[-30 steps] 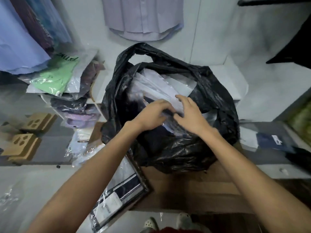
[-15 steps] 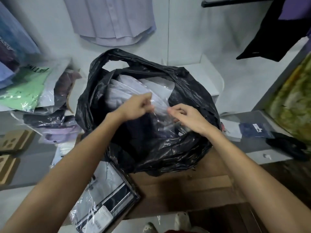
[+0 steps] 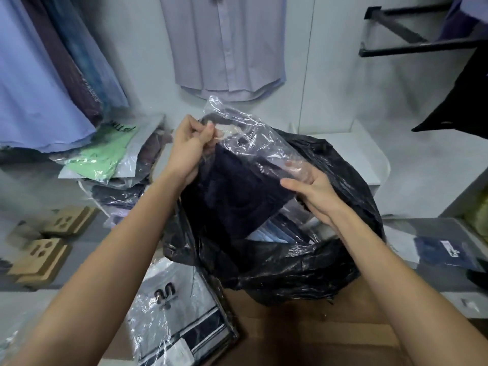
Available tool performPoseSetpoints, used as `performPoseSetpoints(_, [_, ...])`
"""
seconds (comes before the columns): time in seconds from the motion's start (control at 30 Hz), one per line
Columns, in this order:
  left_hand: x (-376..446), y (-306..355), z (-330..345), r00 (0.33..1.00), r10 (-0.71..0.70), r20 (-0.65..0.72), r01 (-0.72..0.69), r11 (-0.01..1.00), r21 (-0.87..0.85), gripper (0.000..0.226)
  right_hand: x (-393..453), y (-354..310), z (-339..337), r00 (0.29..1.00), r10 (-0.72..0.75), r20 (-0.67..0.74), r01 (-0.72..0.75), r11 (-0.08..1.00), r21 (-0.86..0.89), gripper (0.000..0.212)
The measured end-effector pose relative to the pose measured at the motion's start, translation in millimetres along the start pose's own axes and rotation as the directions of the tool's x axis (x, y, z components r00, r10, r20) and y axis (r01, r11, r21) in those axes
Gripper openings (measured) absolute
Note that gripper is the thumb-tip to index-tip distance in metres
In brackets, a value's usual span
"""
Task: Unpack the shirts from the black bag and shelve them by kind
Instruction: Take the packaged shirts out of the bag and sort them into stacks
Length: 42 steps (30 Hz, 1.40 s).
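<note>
Above the black bag (image 3: pixel 303 262), a navy shirt (image 3: pixel 237 196) in clear wrap is now raised, where before it was still inside. Its top edge is pinched by the left hand (image 3: pixel 188 146); its right side is gripped by the right hand (image 3: pixel 314 191).

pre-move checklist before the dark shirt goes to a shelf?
1. Left hand pinches the top of the dark shirt: ok.
2. Right hand grips its right edge: ok.
3. Shirt clear of the black bag: not ok, lower end sits in the mouth.
4. Clear wrap intact: cannot tell.
5. Matching pile: cannot tell; the stack at left mixes green and dark packs.
6. More shirts in bag: ok, folded ones show.
</note>
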State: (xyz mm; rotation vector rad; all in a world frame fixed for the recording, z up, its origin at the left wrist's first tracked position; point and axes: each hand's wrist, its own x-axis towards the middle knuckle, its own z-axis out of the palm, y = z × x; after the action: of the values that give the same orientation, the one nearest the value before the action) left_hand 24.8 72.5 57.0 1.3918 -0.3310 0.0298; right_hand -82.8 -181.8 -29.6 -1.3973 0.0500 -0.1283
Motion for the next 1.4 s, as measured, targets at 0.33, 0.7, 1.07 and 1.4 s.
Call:
performPoseSetpoints(0.33, [6.3, -3.5, -22.4, 0.985, -0.105, -0.134, 0.086, 0.987, -0.139, 0.025, 12.5, -28.6, 24.4, 0.996, -0.093, -0.015, 0.089, 0.981, -0.171, 0.022])
performPoseSetpoints(0.7, [-25.4, -61.9, -3.4, 0.914, -0.39, 0.106, 0.389, 0.921, 0.036, 0.021, 45.2, -146.3, 78.1, 0.91, -0.405, -0.083, 0.359, 0.874, -0.329, 0.027])
performPoseSetpoints(1.07, [-20.6, -35.0, 8.3, 0.966, -0.258, -0.002, 0.249, 0.934, -0.258, 0.049, 63.9, -124.9, 51.1, 0.899, -0.38, -0.218, 0.202, 0.802, -0.562, 0.054])
performPoseSetpoints(1.4, [-40.8, 9.4, 89.8, 0.985, 0.073, 0.153, -0.096, 0.984, 0.151, 0.066, 34.3, -123.0, 90.1, 0.993, -0.07, 0.093, 0.098, 0.937, -0.336, 0.084])
